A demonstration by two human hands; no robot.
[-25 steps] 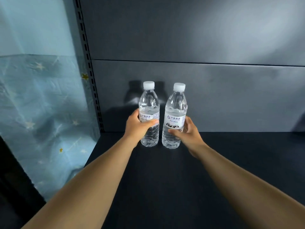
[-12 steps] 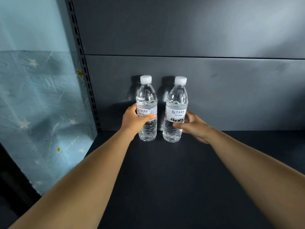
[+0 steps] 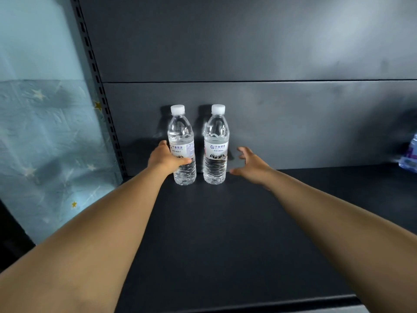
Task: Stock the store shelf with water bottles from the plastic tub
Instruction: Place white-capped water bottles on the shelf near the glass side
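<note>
- We find the left hand (image 3: 165, 157) wrapped round the lower label zone of the left bottle (image 3: 181, 145), thumb across the front; the fingers behind the bottle are hidden from us.
- We find the right hand (image 3: 251, 164) spread wide and holding nothing, its fingers splayed and apart from the right bottle (image 3: 216, 144), just beside it on the right. Its fingertips are slightly blurred.
- Both bottles stand upright on the dark shelf (image 3: 225, 233), near its back panel (image 3: 270, 123), side by side with a narrow gap between them. Each is clear, with a white cap and a white label.
- We cannot read the label print; only a blue logo and a dark mountain graphic on the right bottle are distinguishable.
- Each bottle throws a shadow on the back panel.
- At the right frame edge, a blurred bluish package (image 3: 409, 154) is cut off; we cannot identify it.
- To the left, a slotted upright (image 3: 99, 91) borders the shelf, with a light blue star-patterned cloth (image 3: 45, 143) beyond it.
- Both forearms are cut off by the lower edge of the view.
</note>
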